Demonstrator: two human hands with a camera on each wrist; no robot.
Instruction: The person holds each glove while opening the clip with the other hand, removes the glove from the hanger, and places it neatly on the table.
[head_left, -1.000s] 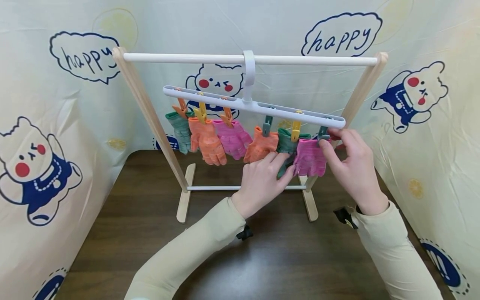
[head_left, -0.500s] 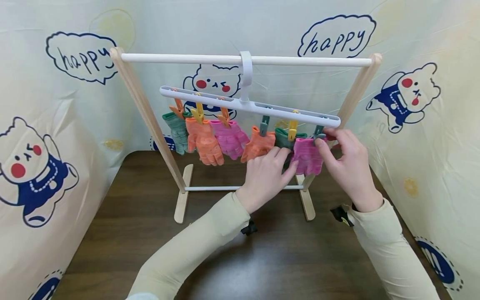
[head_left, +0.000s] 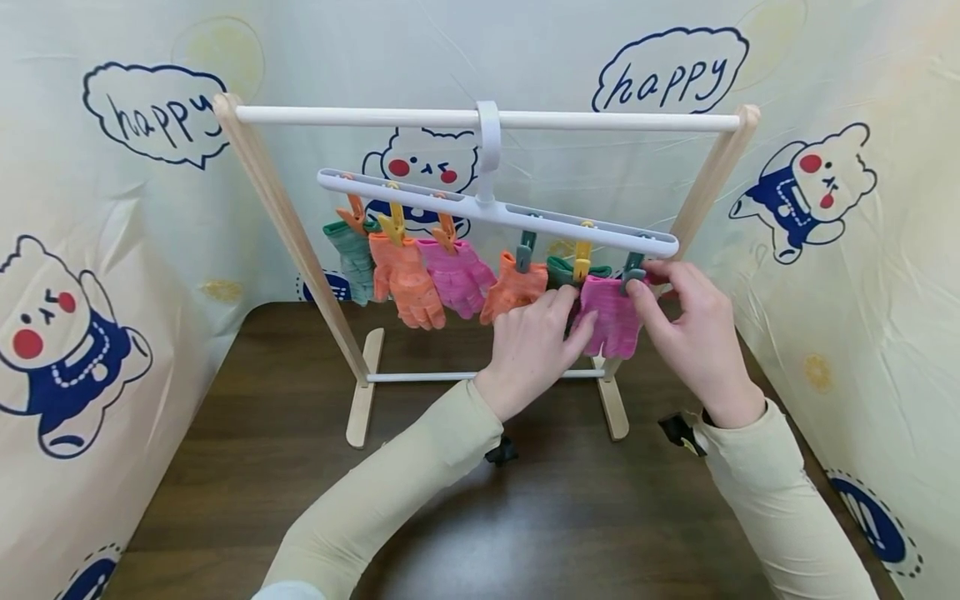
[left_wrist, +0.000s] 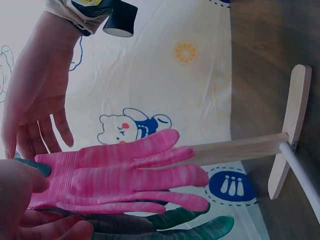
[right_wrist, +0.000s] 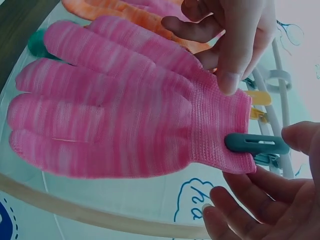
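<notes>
Near the right end of a white clip hanger (head_left: 525, 218) hangs a pink knitted glove (right_wrist: 130, 100), fingers down. A dark green clothespin (right_wrist: 257, 143) bites its cuff. My right hand (head_left: 693, 342) pinches this clothespin, thumb at its tail and the other fingers behind the cuff. From the left, my left hand (head_left: 528, 346) pinches the cuff's inner edge, thumb in front. Behind it in the head view, a green glove (head_left: 561, 272) hangs from a yellow clothespin (head_left: 582, 261), partly hidden. An orange glove (head_left: 517, 287) hangs just left of it.
A wooden rack holds the hanger by its hook (head_left: 490, 137) on a white top rod (head_left: 360, 117). Green (head_left: 351, 254), orange (head_left: 408, 283) and pink (head_left: 457, 279) gloves hang on the left half. The rack's feet (head_left: 365, 387) stand on a dark wooden table (head_left: 247, 467).
The last pink glove has shifted slightly down and left at the clothespin. My left hand has moved up a little toward its cuff. The whole head view has drifted slightly.
</notes>
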